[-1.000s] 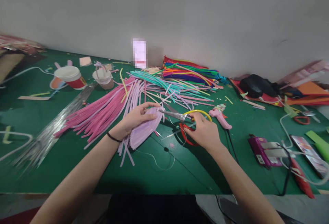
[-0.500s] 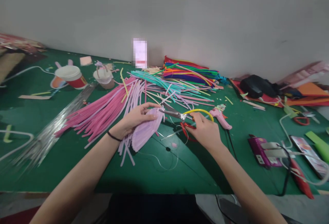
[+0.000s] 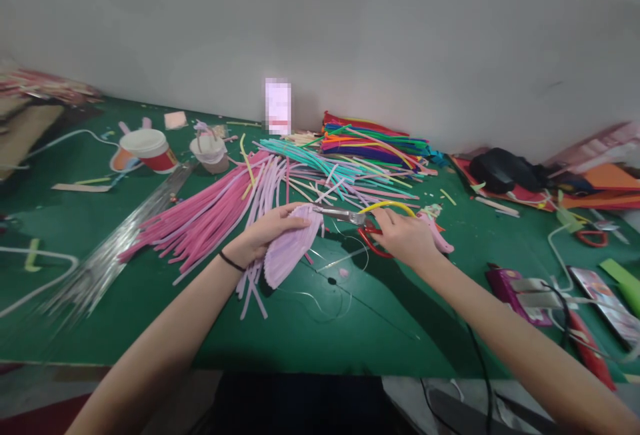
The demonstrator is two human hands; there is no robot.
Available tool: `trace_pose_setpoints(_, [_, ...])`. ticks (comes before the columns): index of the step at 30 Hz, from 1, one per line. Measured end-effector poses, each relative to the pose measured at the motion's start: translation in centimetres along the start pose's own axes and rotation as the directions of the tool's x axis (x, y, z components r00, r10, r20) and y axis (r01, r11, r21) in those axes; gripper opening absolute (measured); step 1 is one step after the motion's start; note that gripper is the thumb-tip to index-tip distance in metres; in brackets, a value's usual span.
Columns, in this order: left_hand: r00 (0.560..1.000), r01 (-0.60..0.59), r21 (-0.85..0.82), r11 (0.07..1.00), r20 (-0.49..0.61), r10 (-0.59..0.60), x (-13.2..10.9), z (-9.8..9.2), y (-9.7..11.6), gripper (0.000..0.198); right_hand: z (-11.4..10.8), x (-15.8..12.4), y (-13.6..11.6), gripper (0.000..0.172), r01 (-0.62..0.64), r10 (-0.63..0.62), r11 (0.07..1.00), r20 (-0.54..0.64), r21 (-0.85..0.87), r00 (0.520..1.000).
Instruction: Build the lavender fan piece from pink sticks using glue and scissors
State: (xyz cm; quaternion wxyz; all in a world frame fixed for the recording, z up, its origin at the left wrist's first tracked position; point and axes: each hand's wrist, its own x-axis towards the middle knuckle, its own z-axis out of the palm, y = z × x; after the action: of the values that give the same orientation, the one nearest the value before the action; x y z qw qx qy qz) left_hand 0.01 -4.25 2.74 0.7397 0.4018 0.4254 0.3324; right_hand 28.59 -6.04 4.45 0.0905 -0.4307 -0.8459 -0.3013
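My left hand [image 3: 267, 230] pinches a lilac fan-shaped piece [image 3: 293, 248] made of chenille stems laid side by side. My right hand [image 3: 404, 235] grips scissors [image 3: 354, 217] with one yellow and one red handle. Their blades lie nearly together, with the tips at the narrow upper end of the lilac piece. Whether they touch it or have a stem between them is hard to make out. Loose lilac stems [image 3: 254, 298] stretch out under my left hand, beside a bundle of pink chenille stems [image 3: 200, 225].
Multicoloured chenille stems [image 3: 375, 145] are heaped by the wall. A pink glue gun [image 3: 439, 232] lies beyond my right hand. At left are a paper cup [image 3: 150, 150] and clear wires [image 3: 120, 242]; at right, a purple box [image 3: 515, 294] with plugs and a phone [image 3: 603, 302]. Thin thread curls in front.
The scissor blades have gone from spread to nearly closed at the top of the lilac piece. My right forearm has swung outward, and the view has shifted slightly.
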Motion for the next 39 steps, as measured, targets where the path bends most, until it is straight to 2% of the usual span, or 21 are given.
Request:
trace_pose_setpoints(5, [0.991,-0.007,-0.073,0.997,0.133,0.017,0.0,0.1,-0.3,0.034,-0.3,1.3,-0.3,0.026,-0.014,0.015,1.0,0.041,-0.024,0.999])
trace_pose_setpoints(12, [0.986,0.002,-0.084,0.996,0.166,0.012,-0.1,0.2,0.0,0.023,-0.2,2.3,0.6,0.022,0.11,-0.112,0.993,0.043,0.044,0.993])
trace_pose_setpoints(17, [0.99,-0.004,-0.077,0.997,0.137,0.015,-0.1,0.4,0.0,0.019,0.0,2.5,1.3,0.019,0.131,-0.139,0.988,0.098,0.079,0.985])
trace_pose_setpoints(22, [0.991,0.001,-0.092,0.996,0.133,0.011,0.2,0.2,-0.2,0.026,-0.2,2.4,1.7,0.021,0.108,-0.12,0.99,0.141,0.086,0.983])
trace_pose_setpoints(30, [0.985,0.038,-0.111,0.993,0.174,-0.019,0.2,0.3,-0.4,0.028,-0.7,1.7,1.3,0.021,0.056,-0.074,0.996,0.278,0.072,0.958])
trace_pose_setpoints(33, [0.986,0.036,-0.075,0.997,0.163,-0.023,-0.1,0.4,-0.4,0.028,-1.1,1.6,1.2,0.022,0.065,-0.079,0.996,0.276,0.061,0.958])
trace_pose_setpoints(39, [0.992,-0.016,0.053,0.998,0.127,0.009,-0.4,0.8,-0.5,0.038,-1.4,1.4,1.0,0.037,0.007,-0.004,1.0,0.233,-0.015,0.973])
